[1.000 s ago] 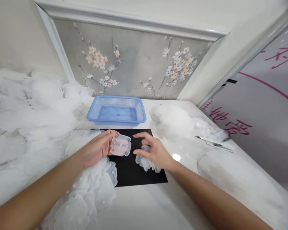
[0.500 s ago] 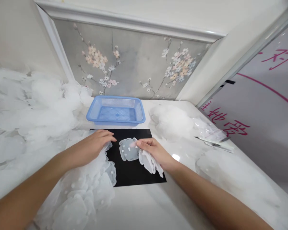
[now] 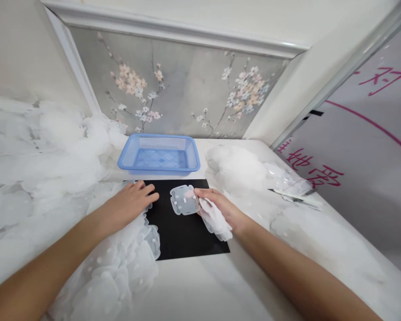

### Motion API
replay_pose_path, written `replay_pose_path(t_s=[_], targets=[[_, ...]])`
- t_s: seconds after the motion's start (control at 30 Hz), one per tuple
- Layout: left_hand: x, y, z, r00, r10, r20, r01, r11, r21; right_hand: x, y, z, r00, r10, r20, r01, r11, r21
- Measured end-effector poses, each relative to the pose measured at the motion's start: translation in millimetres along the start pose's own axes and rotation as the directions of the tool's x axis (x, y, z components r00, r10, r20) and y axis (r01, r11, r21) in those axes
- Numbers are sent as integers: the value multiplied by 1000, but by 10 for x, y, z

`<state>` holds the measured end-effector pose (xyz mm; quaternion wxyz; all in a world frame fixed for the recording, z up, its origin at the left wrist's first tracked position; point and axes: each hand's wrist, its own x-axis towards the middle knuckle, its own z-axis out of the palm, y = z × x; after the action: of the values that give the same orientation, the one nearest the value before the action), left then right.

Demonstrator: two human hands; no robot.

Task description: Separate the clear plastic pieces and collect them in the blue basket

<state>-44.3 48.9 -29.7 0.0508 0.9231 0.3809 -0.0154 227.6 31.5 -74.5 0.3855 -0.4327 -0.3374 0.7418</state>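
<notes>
In the head view my right hand [image 3: 226,208] pinches a flat translucent plastic piece [image 3: 183,206] with notched edges and small white marks, above the black mat [image 3: 190,243]. A bunch of similar frosted pieces [image 3: 216,223] hangs folded together in the same hand. My left hand [image 3: 130,203], palm down with the fingers apart, is over the near edge of a heap of translucent pieces [image 3: 113,263] at the mat's left. Whether its fingertips touch a piece is hidden. One piece [image 3: 153,240] from that heap overlaps the mat.
A blue plastic basket [image 3: 158,168] stands behind the mat. A large pile of white pieces [image 3: 47,147] rises at the left, and a smaller pile [image 3: 237,165] lies right of the basket. Farther right are clear plastic bags [image 3: 284,178] and a thin dark-tipped tool [image 3: 294,198].
My right hand has lifted slightly, tilting the plastic piece and carrying the bunch with it. The fingers of my left hand have spread a little over the heap.
</notes>
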Motion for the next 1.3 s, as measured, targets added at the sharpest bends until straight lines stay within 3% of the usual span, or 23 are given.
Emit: replay_pose_path(t_s=[0.2, 0.33, 0.5, 0.63, 0.7, 0.83, 0.97, 1.07, 1.1, 1.2, 1.23, 1.3], targets=[[-10, -42, 34, 997, 22, -76, -28, 996, -84, -8, 15, 11, 999, 31, -30, -30, 999, 34], [-17, -107, 7, 998, -53, 14, 55, 982, -183, -33, -12, 57, 1000, 11, -18, -11, 1000, -11], [-15, -153, -27, 993, -88, 76, 103, 970, -221, 76, -481, 291, 975, -205, -91, 181, 960, -216], [5, -154, 1, 996, -71, 51, 80, 972, -220, 489, -1006, 615, 901, -430, -48, 345, 781, -520], [4, -157, 12, 995, -90, 52, 100, 969, -227, 773, -1149, 766, 896, -439, -61, 262, 635, -726], [-40, -178, -9, 987, -150, 65, 162, 949, -272, 1197, -1191, 937, 914, -404, -41, 188, 510, -839], [-80, -190, -24, 974, -220, 62, 228, 914, -335, 1106, -1083, 933, 868, -496, -4, 216, 386, -897], [-73, -175, 15, 962, -271, 37, 265, 894, -362, 694, -804, 911, 787, -608, 109, 319, 249, -915], [-63, -166, 31, 959, -281, 23, 269, 889, -371, 525, -656, 915, 791, -587, 175, 369, 229, -901], [-22, -132, 52, 951, -307, -32, 269, 874, -405, 52, -122, 984, 903, -256, 344, 420, 363, -832], [-5, -122, 46, 945, -322, -55, 271, 867, -417, -66, 50, 1027, 917, -184, 354, 399, 423, -814], [28, -109, 18, 928, -358, -103, 282, 855, -434, -224, 328, 1136, 956, -143, 255, 292, 532, -795]])
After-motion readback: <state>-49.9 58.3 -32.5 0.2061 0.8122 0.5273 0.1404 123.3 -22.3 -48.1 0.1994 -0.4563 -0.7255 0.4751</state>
